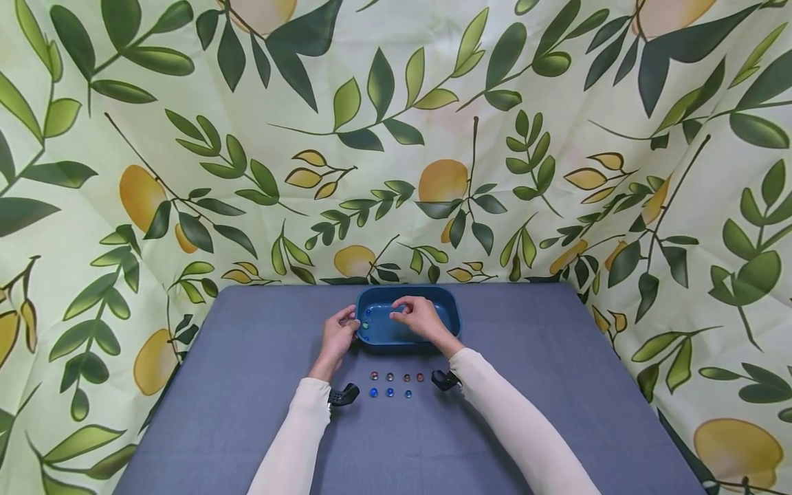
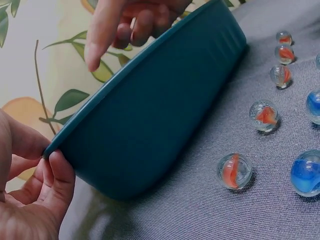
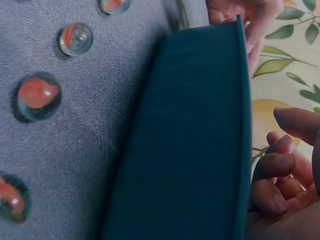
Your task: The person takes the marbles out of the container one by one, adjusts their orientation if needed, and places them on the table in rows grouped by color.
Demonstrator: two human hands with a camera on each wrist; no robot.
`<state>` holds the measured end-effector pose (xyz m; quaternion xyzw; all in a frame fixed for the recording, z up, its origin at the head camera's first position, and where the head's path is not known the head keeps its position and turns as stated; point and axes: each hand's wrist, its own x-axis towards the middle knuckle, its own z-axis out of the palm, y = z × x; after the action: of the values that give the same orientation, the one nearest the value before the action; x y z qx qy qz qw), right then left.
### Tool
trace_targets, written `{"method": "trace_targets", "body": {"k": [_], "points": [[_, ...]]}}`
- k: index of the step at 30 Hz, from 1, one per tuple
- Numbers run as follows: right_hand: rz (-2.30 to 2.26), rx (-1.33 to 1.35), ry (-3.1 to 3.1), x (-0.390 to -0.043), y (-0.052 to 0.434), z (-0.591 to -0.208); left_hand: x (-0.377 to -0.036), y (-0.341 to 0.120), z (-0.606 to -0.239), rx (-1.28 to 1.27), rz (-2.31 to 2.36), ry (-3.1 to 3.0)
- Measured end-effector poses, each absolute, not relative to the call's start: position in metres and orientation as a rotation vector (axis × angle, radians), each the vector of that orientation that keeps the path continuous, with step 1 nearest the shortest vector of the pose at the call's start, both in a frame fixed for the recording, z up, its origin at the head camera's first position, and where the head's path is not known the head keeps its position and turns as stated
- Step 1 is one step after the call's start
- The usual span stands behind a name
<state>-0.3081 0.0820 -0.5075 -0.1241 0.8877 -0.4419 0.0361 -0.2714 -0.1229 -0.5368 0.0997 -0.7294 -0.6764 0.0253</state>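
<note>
A dark teal plastic basin (image 1: 408, 347) stands near the back of the table, with several small marbles (image 1: 366, 326) inside by its left end. My left hand (image 1: 337, 338) pinches the basin's rim at the left end, as the left wrist view (image 2: 35, 185) also shows. Over the inside of the basin hovers my right hand (image 1: 421, 317), its thumb and forefinger apart and the other fingers loosely bent. In the right wrist view, the right hand (image 3: 287, 185) shows nothing between its fingertips.
In front of the basin lie marbles in two rows: several with orange swirls (image 1: 390, 377), and three blue ones (image 1: 390, 392) nearer me. A grey cloth covers the table (image 1: 247, 357). Behind hangs a leaf-and-fruit patterned curtain (image 1: 396, 165).
</note>
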Motion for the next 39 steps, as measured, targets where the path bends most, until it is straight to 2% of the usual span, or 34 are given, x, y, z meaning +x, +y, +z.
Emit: {"method": "trace_targets", "body": {"k": [12, 25, 39], "points": [[-1.233, -0.490, 2.663, -0.320, 0.062, -0.517, -0.273, -0.124, -0.538, 0.301, -2.084, -2.262], [-0.833, -0.733, 2.581, -0.324, 0.047, -0.526, -0.275, -0.123, -0.537, 0.287, -2.097, -2.237], [-0.785, -0.788, 2.449, -0.327, 0.044, -0.532, -0.272, -0.123, -0.541, 0.281, -2.067, -2.260]]}}
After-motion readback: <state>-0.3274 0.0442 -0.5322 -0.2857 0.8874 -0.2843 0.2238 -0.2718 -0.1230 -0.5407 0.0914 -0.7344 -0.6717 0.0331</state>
